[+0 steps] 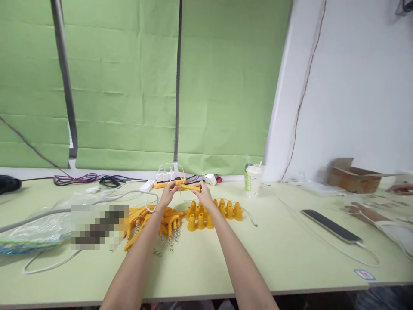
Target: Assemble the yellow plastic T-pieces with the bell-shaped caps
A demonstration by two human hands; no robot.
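Both my hands are raised over the far part of the table, holding a yellow piece between them. My left hand [167,196] pinches its left end, which looks like the yellow corkscrew [182,187] handle; fingers hide part of it. The fingers of my right hand [205,196] close on the flared yellow cap [196,188] at the right end. Beneath my left forearm lies a pile of yellow corkscrews [169,218] with metal spirals. Several yellow cone-shaped caps [229,211] stand upright in rows below and beside my right wrist.
A plastic bag [41,224] and white cables lie left. Behind my hands are a power strip [161,184] and wires. A cup [254,178] stands back right. Farther right are a phone [332,226] on a cable, a cardboard box [355,178] and another person's hand [363,212].
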